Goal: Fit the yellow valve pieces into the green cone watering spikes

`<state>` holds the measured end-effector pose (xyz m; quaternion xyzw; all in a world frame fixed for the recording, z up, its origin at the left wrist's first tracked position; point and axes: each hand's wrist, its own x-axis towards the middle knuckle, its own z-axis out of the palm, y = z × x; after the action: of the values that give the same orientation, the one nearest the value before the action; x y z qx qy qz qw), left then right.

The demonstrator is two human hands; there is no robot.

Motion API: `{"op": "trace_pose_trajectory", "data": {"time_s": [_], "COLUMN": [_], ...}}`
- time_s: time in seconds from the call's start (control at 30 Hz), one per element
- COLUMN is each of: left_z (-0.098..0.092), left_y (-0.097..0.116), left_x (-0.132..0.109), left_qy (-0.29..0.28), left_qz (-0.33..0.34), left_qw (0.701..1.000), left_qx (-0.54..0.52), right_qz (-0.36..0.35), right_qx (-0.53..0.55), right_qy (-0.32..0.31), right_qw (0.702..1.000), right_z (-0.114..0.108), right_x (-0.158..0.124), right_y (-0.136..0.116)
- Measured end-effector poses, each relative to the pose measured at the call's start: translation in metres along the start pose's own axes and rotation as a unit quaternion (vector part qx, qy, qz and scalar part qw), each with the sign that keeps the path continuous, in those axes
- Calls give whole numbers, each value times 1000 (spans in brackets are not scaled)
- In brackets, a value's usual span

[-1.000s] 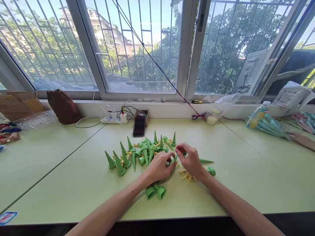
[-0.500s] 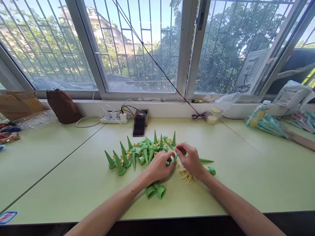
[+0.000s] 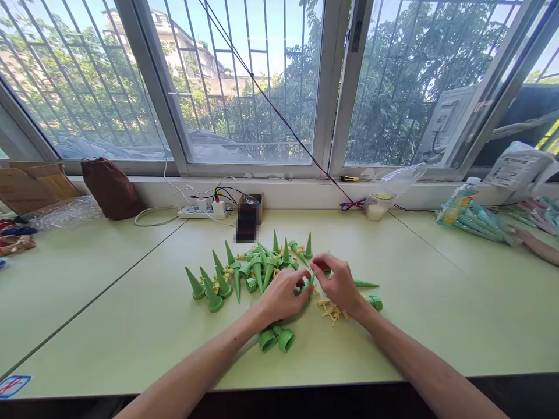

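A heap of green plastic cone spikes [image 3: 257, 265] lies mid-table, some standing upright at its left [image 3: 212, 289]. My left hand [image 3: 282, 297] is closed around a green spike piece [image 3: 307, 284] just right of the heap. My right hand [image 3: 338, 285] meets it, fingers pinched at that same piece on something too small to name. Small yellow parts [image 3: 331, 311] lie scattered under my right wrist. Two green caps [image 3: 276, 339] rest beneath my left wrist. One spike [image 3: 364, 284] lies flat to the right.
A pale green table [image 3: 131, 326] runs along a window sill. At the back are a brown pouch [image 3: 111, 187], a white power strip [image 3: 201, 210] with cables, and a small jar [image 3: 375, 210]. Packaged teal items [image 3: 474, 221] and another person's arm [image 3: 539, 247] are at far right.
Both my hands stay together at the same spot with only slight finger motion. The other person's arm at far right has shifted a little.
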<state>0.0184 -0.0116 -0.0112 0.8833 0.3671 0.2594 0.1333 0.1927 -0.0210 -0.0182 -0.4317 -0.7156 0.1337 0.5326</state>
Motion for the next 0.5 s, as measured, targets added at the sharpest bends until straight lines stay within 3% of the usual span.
{"op": "trace_pose_trajectory", "data": {"time_s": [0.5], "left_z": [0], "left_y": [0], "left_x": [1], "left_qy": [-6], "left_qz": [7], "left_qw": [1000], "left_qx": [4], "right_qz": [5], "right_qx": [-2], "right_qy": [-6], "right_qw": [1000], "right_z": [-1], "right_x": [0], "right_y": [-1]}}
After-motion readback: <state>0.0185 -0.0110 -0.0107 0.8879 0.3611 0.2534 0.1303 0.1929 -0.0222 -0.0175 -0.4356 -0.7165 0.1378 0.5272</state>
